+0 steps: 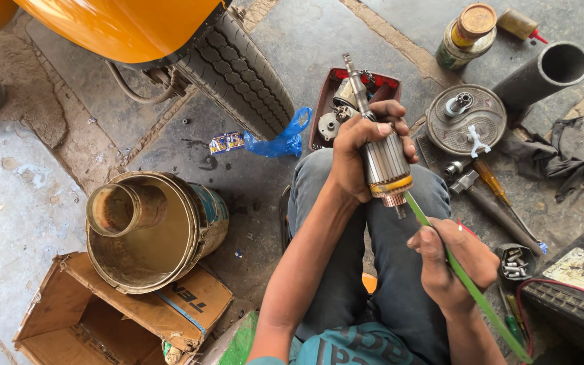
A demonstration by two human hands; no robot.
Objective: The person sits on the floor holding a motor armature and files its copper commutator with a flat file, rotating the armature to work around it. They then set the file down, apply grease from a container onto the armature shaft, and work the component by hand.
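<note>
My left hand (363,152) is clenched around the motor armature (380,159), its long axis nearly upright, shaft pointing away from me. My right hand (451,260) pinches a green blade (464,277), whose tip touches the armature's copper end.

Seen from above, a seated person's left hand (366,145) grips a motor armature (381,159) upright over their knees, its shaft pointing away. The right hand (451,260) holds a thin green blade (471,287), its tip touching the armature's copper end. Nearby on the concrete floor (292,40) lie a round metal housing (466,119), a hammer (491,203), a black pipe (542,73), a tyre (234,71) and nested tins (150,226).
</note>
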